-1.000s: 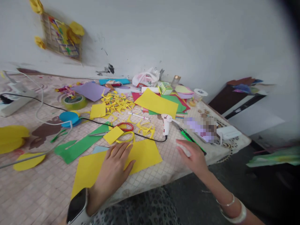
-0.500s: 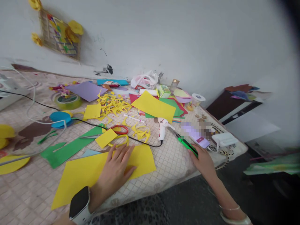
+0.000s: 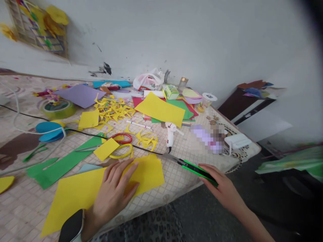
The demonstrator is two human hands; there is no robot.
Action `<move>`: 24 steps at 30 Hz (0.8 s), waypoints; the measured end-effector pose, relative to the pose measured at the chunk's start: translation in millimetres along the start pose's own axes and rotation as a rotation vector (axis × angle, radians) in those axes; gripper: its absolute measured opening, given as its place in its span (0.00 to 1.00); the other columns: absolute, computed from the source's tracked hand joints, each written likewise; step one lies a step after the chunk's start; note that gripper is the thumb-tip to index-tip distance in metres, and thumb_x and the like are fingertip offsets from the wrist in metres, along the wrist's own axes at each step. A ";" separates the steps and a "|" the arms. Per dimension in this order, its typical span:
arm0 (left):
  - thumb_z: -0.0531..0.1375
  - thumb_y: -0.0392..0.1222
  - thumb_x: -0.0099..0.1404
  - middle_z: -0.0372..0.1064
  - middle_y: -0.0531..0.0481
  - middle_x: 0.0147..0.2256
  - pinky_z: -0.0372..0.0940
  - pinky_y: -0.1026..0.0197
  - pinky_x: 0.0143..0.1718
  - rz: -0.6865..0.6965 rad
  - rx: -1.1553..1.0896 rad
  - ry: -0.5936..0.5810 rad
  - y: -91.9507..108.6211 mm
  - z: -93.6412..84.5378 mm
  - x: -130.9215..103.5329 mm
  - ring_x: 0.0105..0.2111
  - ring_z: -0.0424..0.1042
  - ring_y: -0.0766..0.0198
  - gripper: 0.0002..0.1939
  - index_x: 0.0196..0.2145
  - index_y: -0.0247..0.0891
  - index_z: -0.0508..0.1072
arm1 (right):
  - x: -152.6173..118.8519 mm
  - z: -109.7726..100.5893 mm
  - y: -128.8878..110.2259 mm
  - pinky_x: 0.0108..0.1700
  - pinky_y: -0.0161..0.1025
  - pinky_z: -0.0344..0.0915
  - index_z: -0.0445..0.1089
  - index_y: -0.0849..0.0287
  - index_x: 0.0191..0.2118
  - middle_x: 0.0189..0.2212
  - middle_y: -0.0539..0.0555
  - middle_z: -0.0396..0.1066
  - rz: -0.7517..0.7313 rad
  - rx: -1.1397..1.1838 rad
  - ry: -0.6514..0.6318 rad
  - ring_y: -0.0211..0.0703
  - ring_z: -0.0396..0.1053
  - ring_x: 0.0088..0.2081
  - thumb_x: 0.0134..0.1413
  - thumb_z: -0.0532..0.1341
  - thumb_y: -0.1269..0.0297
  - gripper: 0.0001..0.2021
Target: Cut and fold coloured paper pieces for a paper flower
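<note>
soft, even indoor light with a cool grey cast
the wall (image 3: 156,37) looks muted, with faint shadow beside the hanging frame (image 3: 37,30); the light's source is out of view. fine detail is smeared, straight lines bend near the edges, the right corners fall dark, and blocky pixels cover the phone (image 3: 207,139).

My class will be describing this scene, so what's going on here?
At a craft table, a person's left hand lies on a yellow sheet. The right hand holds a green and black craft knife, blade out. The glue gun and scissors lie unheld.
</note>
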State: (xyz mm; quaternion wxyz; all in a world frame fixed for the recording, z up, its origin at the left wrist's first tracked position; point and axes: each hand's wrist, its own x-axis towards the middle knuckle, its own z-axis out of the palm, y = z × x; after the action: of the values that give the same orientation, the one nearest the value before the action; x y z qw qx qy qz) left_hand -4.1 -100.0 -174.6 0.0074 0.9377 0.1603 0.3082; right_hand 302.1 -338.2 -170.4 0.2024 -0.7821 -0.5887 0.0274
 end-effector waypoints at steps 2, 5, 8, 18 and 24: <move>0.59 0.35 0.65 0.65 0.35 0.52 0.61 0.45 0.50 -0.005 -0.016 0.035 1.6 -2.4 0.8 0.51 0.64 0.47 0.29 0.61 0.36 0.54 | 5.1 2.4 -3.2 0.53 0.53 0.67 0.62 0.53 0.56 0.51 0.57 0.70 -0.059 0.000 -0.058 0.51 0.68 0.52 0.64 0.55 0.64 0.16; 0.60 0.35 0.64 0.66 0.35 0.50 0.61 0.45 0.49 0.000 -0.034 0.059 3.9 -4.2 1.3 0.50 0.65 0.47 0.28 0.60 0.36 0.56 | 9.0 4.0 -3.7 0.52 0.55 0.67 0.63 0.52 0.56 0.50 0.57 0.72 -0.105 0.010 -0.127 0.53 0.69 0.51 0.63 0.56 0.65 0.16; 0.60 0.35 0.64 0.67 0.35 0.50 0.62 0.46 0.48 -0.007 -0.028 0.052 5.4 -5.2 0.7 0.49 0.66 0.48 0.26 0.58 0.35 0.59 | 7.5 2.3 -1.7 0.52 0.56 0.67 0.65 0.52 0.55 0.49 0.58 0.72 -0.084 0.048 -0.166 0.53 0.69 0.50 0.63 0.56 0.65 0.16; 0.54 0.48 0.70 0.56 0.53 0.65 0.32 0.45 0.66 0.393 -0.145 -0.426 -6.7 -2.1 20.4 0.65 0.50 0.56 0.25 0.62 0.48 0.58 | 2.9 -5.3 -6.8 0.51 0.50 0.68 0.69 0.51 0.54 0.48 0.57 0.69 -0.027 0.216 -0.281 0.49 0.69 0.49 0.61 0.58 0.65 0.15; 0.52 0.50 0.70 0.49 0.51 0.67 0.37 0.43 0.66 0.379 -0.289 -0.574 -10.3 4.5 25.3 0.66 0.48 0.55 0.29 0.66 0.52 0.50 | 17.0 -5.6 -16.1 0.48 0.44 0.69 0.65 0.46 0.58 0.45 0.55 0.67 -0.119 0.279 -0.363 0.46 0.68 0.47 0.62 0.58 0.68 0.20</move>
State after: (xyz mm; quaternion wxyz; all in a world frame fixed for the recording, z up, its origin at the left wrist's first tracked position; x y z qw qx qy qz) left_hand 14.8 -82.1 -164.8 0.1273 0.9882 -0.0698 0.0480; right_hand 294.1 -320.3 -156.3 0.2005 -0.6927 -0.6510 0.2369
